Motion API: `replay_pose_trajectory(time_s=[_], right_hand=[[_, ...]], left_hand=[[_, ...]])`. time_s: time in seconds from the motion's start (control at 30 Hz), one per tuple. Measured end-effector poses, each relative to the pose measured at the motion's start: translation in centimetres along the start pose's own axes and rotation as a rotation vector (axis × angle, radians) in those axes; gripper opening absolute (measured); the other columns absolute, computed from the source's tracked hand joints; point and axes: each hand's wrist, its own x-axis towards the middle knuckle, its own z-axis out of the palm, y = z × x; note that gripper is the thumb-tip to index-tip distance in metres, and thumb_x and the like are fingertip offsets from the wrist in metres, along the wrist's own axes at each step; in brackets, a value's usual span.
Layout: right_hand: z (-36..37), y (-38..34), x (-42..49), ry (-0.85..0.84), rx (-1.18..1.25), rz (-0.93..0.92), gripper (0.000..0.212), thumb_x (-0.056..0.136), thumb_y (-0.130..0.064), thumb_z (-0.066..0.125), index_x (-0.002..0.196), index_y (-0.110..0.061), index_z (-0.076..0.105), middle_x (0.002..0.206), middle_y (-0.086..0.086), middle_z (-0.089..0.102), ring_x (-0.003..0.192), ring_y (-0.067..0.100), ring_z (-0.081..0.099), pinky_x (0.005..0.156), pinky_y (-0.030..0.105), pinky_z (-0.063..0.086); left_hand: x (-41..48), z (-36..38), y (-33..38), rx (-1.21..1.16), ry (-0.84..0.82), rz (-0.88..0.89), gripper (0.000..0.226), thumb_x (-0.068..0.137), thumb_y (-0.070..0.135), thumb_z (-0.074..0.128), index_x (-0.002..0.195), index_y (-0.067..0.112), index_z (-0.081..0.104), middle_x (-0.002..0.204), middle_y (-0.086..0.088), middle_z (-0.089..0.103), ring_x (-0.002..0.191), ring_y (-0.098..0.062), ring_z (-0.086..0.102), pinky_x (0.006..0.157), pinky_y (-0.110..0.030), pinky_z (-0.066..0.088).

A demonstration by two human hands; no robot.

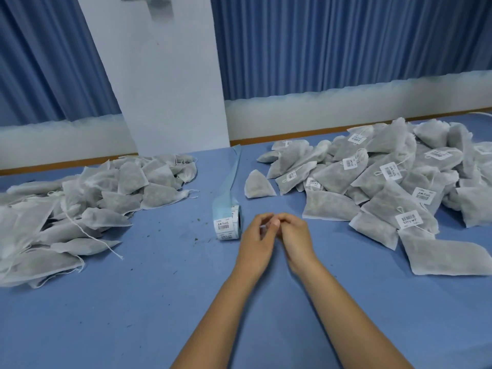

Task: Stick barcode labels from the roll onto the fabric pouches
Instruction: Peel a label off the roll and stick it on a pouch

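Blue table [159, 302], blue curtains behind. Left hand [257, 241] and right hand [295, 239] meet fingertip to fingertip, fingers curled; can't tell whether either grip pinches a label. Label roll [227, 222] sits just at their 9 o'clock, unlabelled pouches [80, 209] further out at 9, labelled pile [386, 177] at 2. Probably mid-peel: lift by one corner, keep the adhesive off skin, press flat on the fabric.

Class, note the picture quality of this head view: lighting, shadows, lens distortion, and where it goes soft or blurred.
Head view: even, bluish light, only faint shadows, no glare; the wide lens bows the table edge; the label roll prints sharp; left hand and right hand slightly smeared.
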Motion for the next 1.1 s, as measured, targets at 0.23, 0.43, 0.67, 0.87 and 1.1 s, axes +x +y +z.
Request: replay_pose_trajectory(time_s=[0.23,0.43,0.67,0.87,1.1], right_hand=[[8.3,2.4,-2.2,-0.317,-0.088,-0.033,0.035,0.088,0.013,0.041,0.079,-0.009,0.067,0.073,-0.001,0.066,0.068,0.003,0.061,0.067,0.012,0.047],[14.6,4.4,-2.1,-0.428,-0.321,0.044,0.039,0.081,0.012,0.037,0.066,-0.011,0.064,0.059,0.001,0.062,0.048,0.005,0.055,0.048,0.015,0.042],[18.3,6.3,-2.0,-0.396,-0.658,-0.087,0.035,0.071,0.002,0.041,0.057,-0.024,0.060,0.062,-0.008,0.067,0.059,0.003,0.057,0.062,0.024,0.047],[18.1,6.8,-1.8,-0.412,-0.618,-0.107,0.036,0.077,0.006,0.040,0.061,-0.018,0.061,0.065,-0.003,0.068,0.056,0.008,0.054,0.047,0.015,0.041],[17.9,5.5,-2.4,-0.473,-0.461,-0.295,0.044,0.078,0.005,0.062,0.115,-0.015,0.050,0.117,0.003,0.053,0.090,0.010,0.057,0.073,0.011,0.044]], left_hand=[[-0.6,-8.2,-2.7,0.446,0.232,0.222,0.025,0.100,0.013,0.040,0.091,0.011,0.064,0.085,0.000,0.067,0.079,-0.019,0.061,0.075,-0.040,0.049],[-1.0,-15.3,-4.6,0.766,0.261,0.095,0.024,0.101,0.020,0.039,0.095,0.016,0.062,0.093,0.001,0.065,0.086,-0.021,0.061,0.071,-0.037,0.047],[-0.8,-26.0,-7.5,1.290,0.518,-0.235,0.041,0.088,0.002,0.055,0.126,0.016,0.058,0.135,-0.006,0.047,0.119,-0.028,0.042,0.086,-0.033,0.036],[-0.5,-29.0,-9.0,1.271,0.532,-0.306,0.030,0.092,-0.002,0.050,0.117,0.007,0.062,0.120,-0.012,0.056,0.115,-0.030,0.043,0.075,-0.034,0.037],[-0.8,-21.7,-4.1,0.515,0.396,0.136,0.013,0.082,0.018,0.063,0.086,0.006,0.066,0.083,-0.005,0.065,0.078,-0.020,0.057,0.067,-0.025,0.040]])
